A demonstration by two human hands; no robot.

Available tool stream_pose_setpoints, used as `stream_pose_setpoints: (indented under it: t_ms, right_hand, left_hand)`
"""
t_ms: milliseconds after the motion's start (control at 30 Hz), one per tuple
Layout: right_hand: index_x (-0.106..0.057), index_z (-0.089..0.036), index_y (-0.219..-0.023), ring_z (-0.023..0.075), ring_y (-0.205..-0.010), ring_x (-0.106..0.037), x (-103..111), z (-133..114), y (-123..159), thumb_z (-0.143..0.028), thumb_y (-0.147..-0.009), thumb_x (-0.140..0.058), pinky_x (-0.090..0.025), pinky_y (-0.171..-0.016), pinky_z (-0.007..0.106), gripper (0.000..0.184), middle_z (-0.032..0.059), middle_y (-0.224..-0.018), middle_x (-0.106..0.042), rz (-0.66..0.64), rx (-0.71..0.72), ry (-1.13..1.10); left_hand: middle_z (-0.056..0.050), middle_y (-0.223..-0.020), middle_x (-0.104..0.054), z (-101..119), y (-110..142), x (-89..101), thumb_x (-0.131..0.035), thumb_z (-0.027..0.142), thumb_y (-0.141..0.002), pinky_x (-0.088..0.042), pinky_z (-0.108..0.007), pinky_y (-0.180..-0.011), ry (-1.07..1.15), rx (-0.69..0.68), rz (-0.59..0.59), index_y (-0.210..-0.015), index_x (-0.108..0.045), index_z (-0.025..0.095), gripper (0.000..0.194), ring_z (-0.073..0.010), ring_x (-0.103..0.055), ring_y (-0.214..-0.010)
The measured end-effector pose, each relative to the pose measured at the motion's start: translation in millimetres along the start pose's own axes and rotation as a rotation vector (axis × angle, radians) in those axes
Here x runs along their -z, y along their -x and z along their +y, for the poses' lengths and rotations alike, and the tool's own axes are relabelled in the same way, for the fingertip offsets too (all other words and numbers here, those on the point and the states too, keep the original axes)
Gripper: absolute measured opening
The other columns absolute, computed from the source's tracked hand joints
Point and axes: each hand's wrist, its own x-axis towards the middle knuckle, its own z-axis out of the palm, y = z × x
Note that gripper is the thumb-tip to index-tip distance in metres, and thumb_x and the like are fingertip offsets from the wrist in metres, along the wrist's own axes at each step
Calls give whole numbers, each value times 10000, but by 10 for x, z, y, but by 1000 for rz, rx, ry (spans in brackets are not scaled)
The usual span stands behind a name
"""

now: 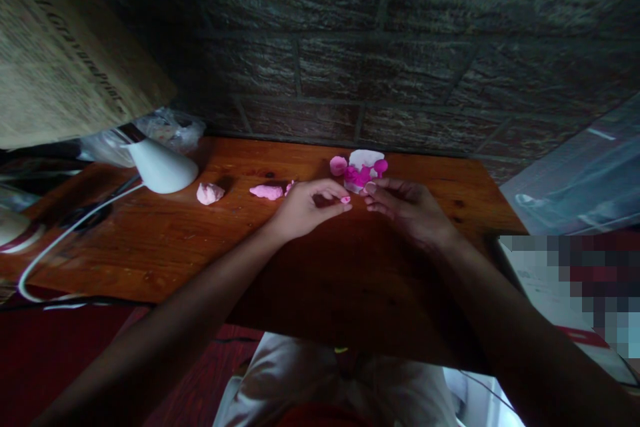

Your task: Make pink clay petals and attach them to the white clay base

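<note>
Between the thumb and forefinger of my left hand [315, 205] is a small piece of bright pink modelling clay [345, 199]. My right hand [407, 208] is closed just to the right, its fingertips pressed together; whatever they hold, if anything, is too small to make out. Behind both hands, near the back of the table, lies a clay shape with a pale back part [367, 159], magenta pieces [358, 175] on its front and round lobes at each side. Left of my left hand rest a long pink clay lump [267, 192] and a rounder, paler lump [210, 193].
A lamp with a white base [165, 167] and printed paper shade [75, 53] stands at the left, its white cable [75, 230] running over the table edge. Behind it is a clear plastic bag [173, 128]. A stone-patterned wall [330, 67] borders the wooden table [150, 247].
</note>
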Motion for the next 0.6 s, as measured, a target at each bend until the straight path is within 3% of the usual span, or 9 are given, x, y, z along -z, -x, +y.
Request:
stream_pose_setpoints:
  t_ms: [267,600]
  right_hand:
    - [-820,-246,-827,137,-769,-657,-9,-24,23,-507,-555,-963,-545,-780,303,404,22,-875,-770,30,-11,-32]
    - [-831,-222,-905,145,-736,-628,-21,14,24,-506,-652,-909,-505,-743,317,388,20,-847,-770,20,45,126]
  left_hand:
    - [-57,-943,-802,-3,-4,2,-789,255,-829,-574,-283,-821,-2,13,-1,-901,-741,166,125,-149,-721,-841]
    - [-49,-896,-789,-9,-25,-21,-860,288,-753,-597,-292,-814,184,64,27,-900,-718,152,246,-145,-729,-803]
